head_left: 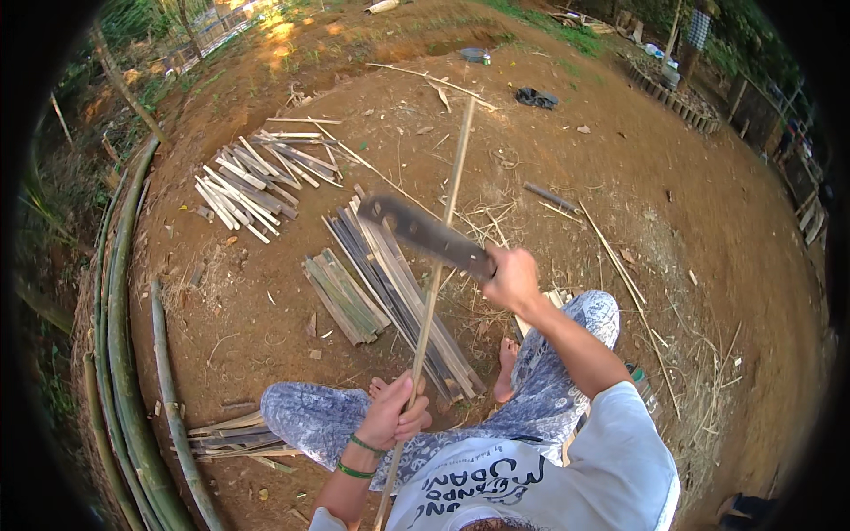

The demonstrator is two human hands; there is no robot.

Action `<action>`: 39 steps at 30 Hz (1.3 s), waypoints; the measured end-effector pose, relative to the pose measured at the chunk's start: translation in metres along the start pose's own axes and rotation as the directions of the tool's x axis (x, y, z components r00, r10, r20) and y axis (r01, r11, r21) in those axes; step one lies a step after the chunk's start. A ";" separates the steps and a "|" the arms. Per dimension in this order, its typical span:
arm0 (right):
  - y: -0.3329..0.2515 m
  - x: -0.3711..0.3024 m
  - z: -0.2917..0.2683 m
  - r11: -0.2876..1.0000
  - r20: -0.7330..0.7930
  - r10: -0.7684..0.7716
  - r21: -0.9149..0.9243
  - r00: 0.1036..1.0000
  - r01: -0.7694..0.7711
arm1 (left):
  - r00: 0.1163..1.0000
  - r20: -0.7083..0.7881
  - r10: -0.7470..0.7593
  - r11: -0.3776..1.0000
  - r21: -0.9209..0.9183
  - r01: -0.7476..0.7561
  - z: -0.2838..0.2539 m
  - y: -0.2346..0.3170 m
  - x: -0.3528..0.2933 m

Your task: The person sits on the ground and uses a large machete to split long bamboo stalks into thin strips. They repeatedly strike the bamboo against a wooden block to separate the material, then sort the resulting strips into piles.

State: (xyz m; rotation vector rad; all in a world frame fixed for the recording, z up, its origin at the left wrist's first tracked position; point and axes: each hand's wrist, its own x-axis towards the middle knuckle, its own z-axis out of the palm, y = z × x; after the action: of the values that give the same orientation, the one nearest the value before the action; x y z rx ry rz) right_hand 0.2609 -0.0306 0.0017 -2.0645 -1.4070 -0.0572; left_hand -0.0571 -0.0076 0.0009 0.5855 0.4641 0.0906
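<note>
My left hand (396,413), with green bands at the wrist, is closed around the lower part of a long, thin bamboo strip (459,164). The strip slants up and away from my lap. My right hand (515,281) grips a wide, dark machete (425,237) with holes along its blade. The blade lies across the strip, its tip toward the left and slightly blurred; whether it touches the strip I cannot tell. Below it on the ground are long, dark and pale bamboo slats (398,283). Beside them lies a stack of short greenish slats (345,296).
A pile of pale bamboo pieces (243,186) lies farther left. Another slat bundle (235,438) is by my left knee. Thick green bamboo poles (124,354) run along the left edge. Thin shavings (496,217) and a short dark tube (552,197) lie right of centre. Dark cloth (537,98) lies far ahead.
</note>
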 end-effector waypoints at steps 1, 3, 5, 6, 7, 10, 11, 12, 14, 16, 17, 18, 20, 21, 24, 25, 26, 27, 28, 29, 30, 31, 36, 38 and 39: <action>-0.007 -0.012 0.004 0.998 0.053 -0.037 -0.038 0.998 0.039 | 1.000 0.021 -0.001 0.999 -0.047 0.002 0.000 0.001 0.003; -0.025 -0.044 0.013 0.956 0.139 -0.292 0.024 0.946 0.291 | 1.000 0.016 0.013 0.997 -0.081 -0.011 -0.012 0.005 0.017; -0.036 -0.054 0.014 0.930 0.138 -0.356 0.150 0.924 0.336 | 1.000 0.007 0.015 0.994 -0.106 -0.014 -0.016 0.008 0.020; -0.037 -0.050 0.011 0.928 0.120 -0.361 0.142 0.925 0.344 | 1.000 0.001 0.011 0.993 -0.118 -0.011 -0.015 0.007 0.015; -0.036 -0.044 0.010 0.926 0.102 -0.366 0.135 0.925 0.352 | 1.000 -0.006 0.007 0.992 -0.129 -0.007 -0.012 0.008 0.010; -0.010 -0.019 0.014 0.976 0.026 -0.213 0.038 0.977 0.212 | 1.000 -0.013 -0.021 0.995 -0.097 0.020 0.001 0.009 -0.003; -0.010 -0.017 0.013 0.974 0.009 -0.225 0.013 0.974 0.225 | 1.000 -0.001 -0.021 0.993 -0.117 0.021 -0.001 0.007 -0.003; -0.016 -0.021 0.012 0.963 0.026 -0.269 0.031 0.963 0.268 | 1.000 0.016 -0.015 0.991 -0.132 0.017 -0.004 0.007 0.000; -0.032 -0.038 0.011 0.936 0.060 -0.349 0.075 0.935 0.345 | 0.999 0.039 -0.020 0.990 -0.141 0.025 -0.010 0.006 0.003; -0.024 -0.027 0.008 0.900 0.018 -0.435 0.034 0.900 0.434 | 0.998 0.051 -0.042 0.991 -0.126 0.048 -0.013 0.002 0.003; -0.017 -0.023 0.009 0.882 0.003 -0.471 0.019 0.882 0.471 | 0.998 0.046 -0.051 0.993 -0.103 0.055 -0.014 -0.001 -0.001; -0.004 -0.010 0.005 0.941 0.022 -0.321 -0.102 0.947 0.322 | 0.997 0.044 -0.071 0.994 -0.080 0.074 -0.012 -0.005 -0.008; -0.001 0.025 -0.018 0.993 -0.002 -0.101 -0.068 0.995 0.101 | 0.994 0.052 -0.095 0.992 -0.072 0.099 -0.012 -0.011 -0.016; 0.005 0.033 -0.022 0.997 -0.009 -0.044 -0.069 0.999 0.044 | 0.992 0.067 -0.105 0.990 -0.082 0.111 -0.011 -0.014 -0.017; -0.024 -0.006 -0.010 0.958 0.038 -0.231 -0.167 0.972 0.234 | 0.996 0.062 -0.067 0.992 -0.106 0.073 -0.014 -0.007 -0.006; -0.027 -0.022 0.002 0.947 0.083 -0.319 -0.003 0.944 0.320 | 0.997 0.054 -0.054 0.992 -0.107 0.059 -0.016 -0.004 -0.001; -0.027 -0.026 0.009 0.936 0.080 -0.351 0.049 0.933 0.348 | 0.997 0.049 -0.061 0.994 -0.083 0.065 -0.016 -0.002 -0.003; -0.026 -0.027 0.014 0.921 0.074 -0.385 0.101 0.920 0.377 | 0.997 0.043 -0.068 0.996 -0.059 0.071 -0.015 -0.004 -0.009; -0.014 -0.014 0.012 0.938 0.069 -0.339 -0.045 0.938 0.342 | 0.997 0.036 -0.074 0.997 -0.036 0.075 -0.017 -0.007 -0.015; 0.000 0.006 0.006 0.938 0.069 -0.290 -0.178 0.954 0.298 | 0.993 0.041 -0.109 0.991 -0.073 0.111 -0.023 -0.017 -0.028; -0.003 0.031 -0.019 0.947 0.132 -0.103 -0.290 0.986 0.138 | 0.988 0.048 -0.146 0.982 -0.113 0.150 -0.030 -0.030 -0.045; 0.045 0.055 -0.012 0.971 0.058 0.074 -0.232 0.996 -0.058 | 0.978 0.079 -0.191 0.972 -0.127 0.200 -0.035 -0.039 -0.054; 0.123 0.124 -0.060 0.945 -0.189 0.305 -0.064 0.933 -0.322 | 0.976 0.143 -0.162 0.973 -0.144 0.183 -0.055 -0.066 -0.087; 0.136 0.124 -0.062 0.958 -0.295 0.234 -0.094 0.926 -0.272 | 0.979 0.174 -0.107 0.975 -0.174 0.137 -0.062 -0.061 -0.078; 0.122 0.121 -0.056 0.952 -0.244 0.297 0.008 0.923 -0.305 | 0.978 0.193 -0.082 0.960 -0.247 0.129 -0.065 -0.059 -0.071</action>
State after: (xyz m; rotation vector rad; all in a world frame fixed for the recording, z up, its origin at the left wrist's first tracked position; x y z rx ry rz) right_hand 0.4337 0.0115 0.0339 -2.1915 -0.9375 -0.1963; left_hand -0.1524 -0.0382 -0.0510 0.3075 0.2992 -0.0048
